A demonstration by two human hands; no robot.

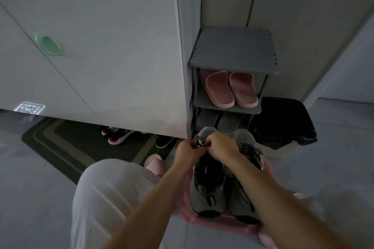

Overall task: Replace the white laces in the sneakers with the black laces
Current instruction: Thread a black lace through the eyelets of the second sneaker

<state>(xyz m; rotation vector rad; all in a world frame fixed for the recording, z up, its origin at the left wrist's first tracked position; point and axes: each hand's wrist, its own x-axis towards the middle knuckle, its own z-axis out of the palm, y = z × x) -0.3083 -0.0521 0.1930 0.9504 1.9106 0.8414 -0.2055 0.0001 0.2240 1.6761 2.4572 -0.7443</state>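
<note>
Left hand [187,150] and right hand [219,145] both pinch a lace [198,141] over the sneaker [208,188]; I'd keep it untwisted, pulling both ends evenly.

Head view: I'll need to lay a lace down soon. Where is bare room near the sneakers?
Bare: the rack's top shelf; the floor right of the pink stool, before the bin. Crowded: the stool carries both sneakers, pink slippers fill the middle shelf, and left hand and right hand pinch a lace.
</note>
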